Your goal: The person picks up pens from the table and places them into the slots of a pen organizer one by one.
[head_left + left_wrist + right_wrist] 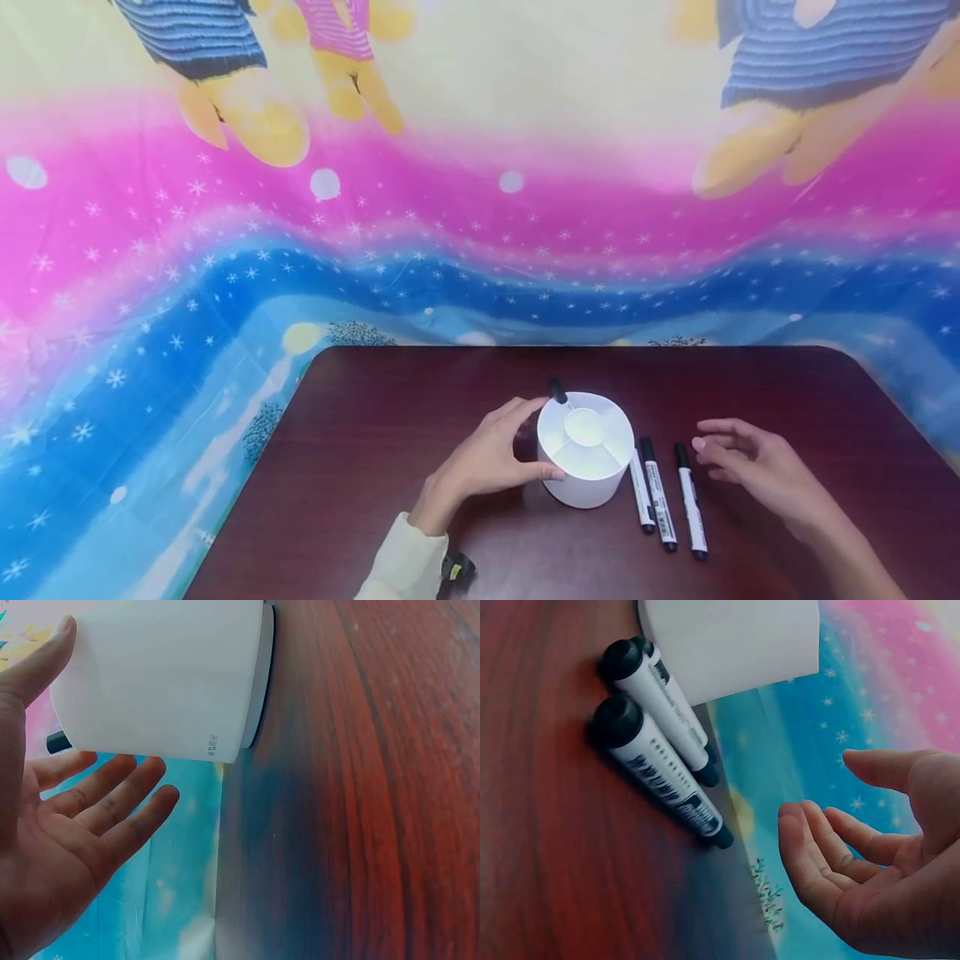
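A round white pen holder [587, 492] with several compartments around a central one stands upright on the table. My left hand [491, 454] holds it from the left, thumb at the front and fingers towards the back rim. In the left wrist view the little finger of that hand [67, 832] is off the wall. One marker [557, 391] leans in the back left compartment, black end up. Right of the holder lie three white markers with black ends: one close beside it [641, 492], a middle one [660, 496] and a right one [692, 504]. My right hand [765, 471] hovers beside the right one, fingers loosely bent, holding nothing.
The dark reddish wooden table [360, 467] has rounded far corners. A colourful printed cloth [450, 208] hangs behind it. A small black object [457, 568] shows beside the left sleeve [408, 558] near the bottom edge of the head view.
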The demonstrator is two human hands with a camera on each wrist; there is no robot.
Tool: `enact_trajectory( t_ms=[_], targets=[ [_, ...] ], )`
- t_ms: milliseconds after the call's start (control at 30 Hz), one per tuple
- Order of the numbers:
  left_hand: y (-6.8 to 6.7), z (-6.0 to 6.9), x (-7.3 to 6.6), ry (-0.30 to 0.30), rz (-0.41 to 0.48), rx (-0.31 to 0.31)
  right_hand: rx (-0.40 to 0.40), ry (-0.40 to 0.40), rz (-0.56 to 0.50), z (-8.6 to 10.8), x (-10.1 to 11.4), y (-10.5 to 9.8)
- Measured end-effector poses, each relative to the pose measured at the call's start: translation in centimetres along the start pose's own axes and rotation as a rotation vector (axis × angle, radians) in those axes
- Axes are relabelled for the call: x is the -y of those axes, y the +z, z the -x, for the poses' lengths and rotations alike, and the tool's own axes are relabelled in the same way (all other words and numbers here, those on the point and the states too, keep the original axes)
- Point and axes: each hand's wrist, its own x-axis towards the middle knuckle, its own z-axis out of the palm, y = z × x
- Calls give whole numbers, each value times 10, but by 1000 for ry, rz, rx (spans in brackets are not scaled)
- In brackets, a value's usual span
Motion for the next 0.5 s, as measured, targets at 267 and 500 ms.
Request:
enact_trajectory(
  t_ms=[267,500],
  targets=[
    [-1,0,-1,2,-5,-1,35,92,-70,-1,-15,2],
    [0,-1,-1,10,0,-5,71,162,-112,-3,-24,2]
  ],
)
